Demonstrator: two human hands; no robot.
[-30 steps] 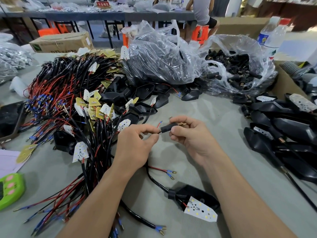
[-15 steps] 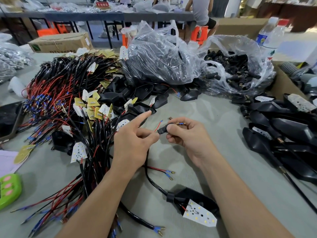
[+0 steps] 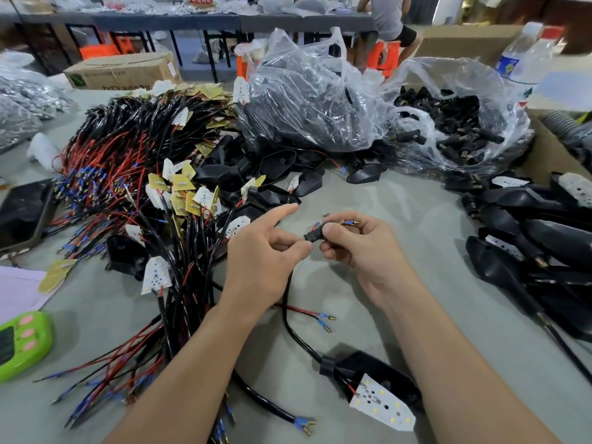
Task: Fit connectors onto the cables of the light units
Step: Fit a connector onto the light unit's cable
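Observation:
My right hand [image 3: 362, 248] pinches a small black connector [image 3: 314, 235] at table centre, with brass and blue wire tips sticking out past the fingers. My left hand [image 3: 266, 251] pinches the black cable [image 3: 288, 302] just left of the connector, index finger stretched out. That cable runs down to a black light unit [image 3: 381, 382] with a white LED board [image 3: 381, 403] near the front edge.
A heap of wired LED boards [image 3: 134, 193] fills the left. Clear bags hold black housings [image 3: 307, 100] and loose connectors [image 3: 455, 123] at the back. Black housings [image 3: 544, 238] lie right. A green device [image 3: 22, 344] sits front left, a water bottle [image 3: 525, 59] far right.
The connector has slid further onto the cable, so less of it shows between my hands. My left index finger has straightened and points away.

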